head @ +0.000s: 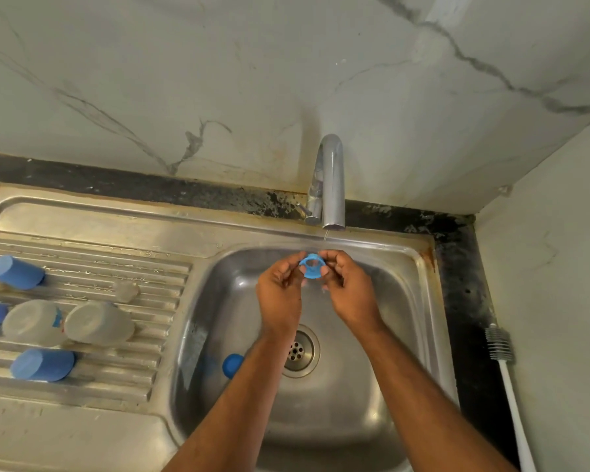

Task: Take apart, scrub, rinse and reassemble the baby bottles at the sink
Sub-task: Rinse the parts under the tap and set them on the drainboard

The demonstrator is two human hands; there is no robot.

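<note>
Ring blue, opening twd cam | L hand + R hand pinch rim

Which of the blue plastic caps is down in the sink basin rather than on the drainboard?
The blue plastic cap left of the drain, partly hidden by the left forearm. The others lie on the ribbed drainboard.

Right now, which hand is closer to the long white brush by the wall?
Right. The right hand is over the basin, on the brush's side of the blue ring both hands pinch. The left hand is on the ring's other side, farther from the brush.
</note>
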